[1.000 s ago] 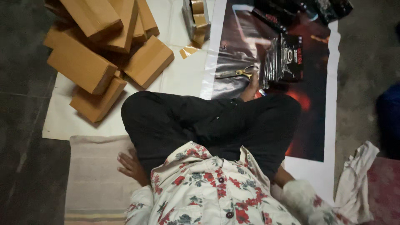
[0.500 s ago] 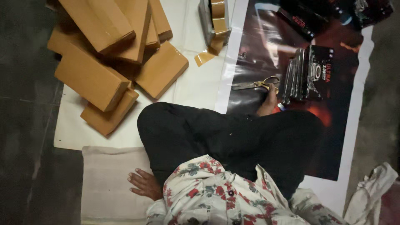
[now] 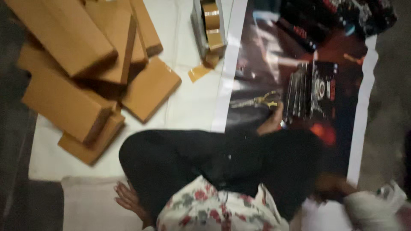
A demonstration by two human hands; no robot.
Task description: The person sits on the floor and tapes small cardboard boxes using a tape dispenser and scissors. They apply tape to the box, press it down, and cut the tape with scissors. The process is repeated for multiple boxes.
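Looking down, we see our crossed legs in black trousers (image 3: 222,167) and a floral shirt (image 3: 214,211) at the bottom edge. Our right hand (image 3: 272,124) reaches forward over the knee onto a dark glossy poster sheet (image 3: 274,55) on the floor, its fingertips near or touching yellow-handled metal scissors (image 3: 259,101) — the blur keeps us from telling which, or whether the hand is closed. Just right of the scissors lies a stack of flat black packets (image 3: 310,95). Our left hand (image 3: 128,199) rests with fingers spread open on a pale cloth mat (image 3: 85,205), holding nothing. Ahead on the left, brown cardboard boxes (image 3: 81,72) lie heaped on a white sheet (image 3: 188,107), with rolls of brown packing tape (image 3: 212,25) farther up.
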